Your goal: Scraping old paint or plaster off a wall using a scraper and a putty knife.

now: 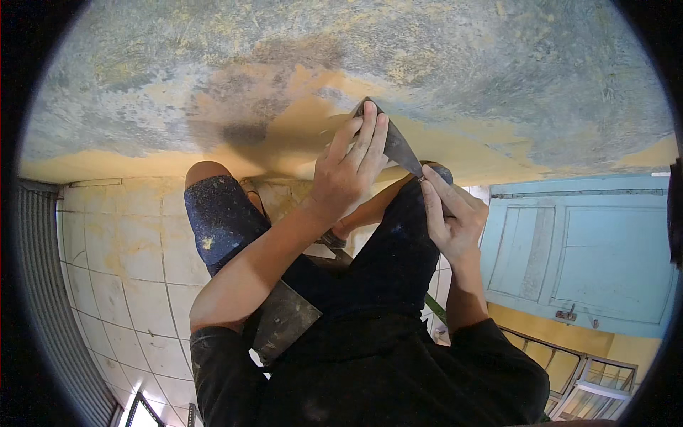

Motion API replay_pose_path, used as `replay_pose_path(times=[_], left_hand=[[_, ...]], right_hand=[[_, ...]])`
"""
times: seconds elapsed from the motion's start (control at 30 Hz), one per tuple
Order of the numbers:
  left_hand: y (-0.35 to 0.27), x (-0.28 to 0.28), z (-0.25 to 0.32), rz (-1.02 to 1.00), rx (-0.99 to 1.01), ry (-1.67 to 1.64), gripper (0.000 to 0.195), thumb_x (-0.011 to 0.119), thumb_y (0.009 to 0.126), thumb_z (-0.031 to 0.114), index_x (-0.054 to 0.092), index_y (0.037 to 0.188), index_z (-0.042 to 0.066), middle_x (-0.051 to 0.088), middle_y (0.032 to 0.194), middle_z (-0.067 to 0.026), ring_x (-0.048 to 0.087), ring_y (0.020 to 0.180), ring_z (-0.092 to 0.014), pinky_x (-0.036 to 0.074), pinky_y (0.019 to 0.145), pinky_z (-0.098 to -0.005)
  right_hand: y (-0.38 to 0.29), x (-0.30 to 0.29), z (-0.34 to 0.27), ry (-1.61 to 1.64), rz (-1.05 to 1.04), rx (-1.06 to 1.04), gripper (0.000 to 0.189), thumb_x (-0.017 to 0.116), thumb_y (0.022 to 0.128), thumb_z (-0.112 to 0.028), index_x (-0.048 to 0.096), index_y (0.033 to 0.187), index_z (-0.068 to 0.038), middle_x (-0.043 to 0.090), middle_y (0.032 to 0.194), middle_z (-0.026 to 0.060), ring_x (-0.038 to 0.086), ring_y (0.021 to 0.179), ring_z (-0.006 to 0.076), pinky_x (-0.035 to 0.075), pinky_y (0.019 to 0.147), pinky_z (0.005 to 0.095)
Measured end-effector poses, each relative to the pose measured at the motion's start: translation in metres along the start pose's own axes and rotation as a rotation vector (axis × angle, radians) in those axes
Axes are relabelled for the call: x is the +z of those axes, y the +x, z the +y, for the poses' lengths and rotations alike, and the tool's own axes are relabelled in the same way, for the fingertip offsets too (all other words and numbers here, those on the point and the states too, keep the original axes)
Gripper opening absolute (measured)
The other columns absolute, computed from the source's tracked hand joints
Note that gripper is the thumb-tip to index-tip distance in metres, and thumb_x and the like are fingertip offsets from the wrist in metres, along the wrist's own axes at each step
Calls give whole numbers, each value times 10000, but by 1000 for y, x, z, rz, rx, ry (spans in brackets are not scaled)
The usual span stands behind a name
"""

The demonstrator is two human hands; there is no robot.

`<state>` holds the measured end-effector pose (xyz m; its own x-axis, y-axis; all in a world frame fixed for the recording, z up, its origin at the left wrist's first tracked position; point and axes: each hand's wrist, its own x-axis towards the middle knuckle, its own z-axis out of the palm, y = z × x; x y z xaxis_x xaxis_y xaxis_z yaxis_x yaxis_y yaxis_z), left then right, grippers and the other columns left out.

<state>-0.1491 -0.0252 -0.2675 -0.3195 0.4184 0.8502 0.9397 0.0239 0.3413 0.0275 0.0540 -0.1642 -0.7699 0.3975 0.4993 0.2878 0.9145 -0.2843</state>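
Observation:
A dark triangular scraper blade (399, 145) stands edge-on at the wall (299, 123), whose patchy grey coat meets bare yellow paint low down. Fingers of my left hand (349, 160) lie spread over the blade's upper left part, pressing on it. My right hand (453, 213) pinches the blade's lower right end between thumb and fingers. Whether the blade's far edge touches the wall cannot be told. A second flat, stained metal blade (291, 317) rests by my lap, beneath my left forearm; its other end is hidden.
My bent knees face the wall, over a white tiled floor (144, 256) with yellow stains. Left stands a corrugated metal shutter (48, 267). On the right are a light blue wooden door (608, 251) with a latch and a metal-framed rack (597, 384).

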Motion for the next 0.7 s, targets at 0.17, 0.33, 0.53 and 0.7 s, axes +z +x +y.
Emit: replay_pose_path(times=[0.17,0.33,0.53,0.7], left_hand=[[1,3,1,3,-5,-41,698,863,733,82,634,1351,-151,574,1494,-320,634,1165,-354,568,972,-380],[-6,-3,-7,102,-99,75,670,851,799,51,604,1389,-146,598,1454,-343,648,1132,-383,536,988,-438],[-10,-12,-15,105,-167,63,633,812,844,33,585,1410,-139,607,1461,-319,658,1117,-386,531,984,-436],[-13,-19,-13,43,-81,52,582,773,841,17,615,1383,-125,619,1458,-289,662,1148,-344,572,953,-387]], right_hand=[[4,-7,-2,-78,-11,-55,343,810,886,-32,801,1226,-77,517,578,50,488,452,174,374,440,336],[28,8,2,-12,-41,-163,327,799,898,-61,798,1224,-88,558,601,68,528,467,205,404,453,354],[33,21,-13,110,-89,-142,345,784,918,-73,767,1262,-51,662,688,119,614,519,223,472,496,343],[1,30,-19,207,-20,-7,336,756,945,-48,745,1278,-1,736,800,180,683,599,265,540,579,353]])
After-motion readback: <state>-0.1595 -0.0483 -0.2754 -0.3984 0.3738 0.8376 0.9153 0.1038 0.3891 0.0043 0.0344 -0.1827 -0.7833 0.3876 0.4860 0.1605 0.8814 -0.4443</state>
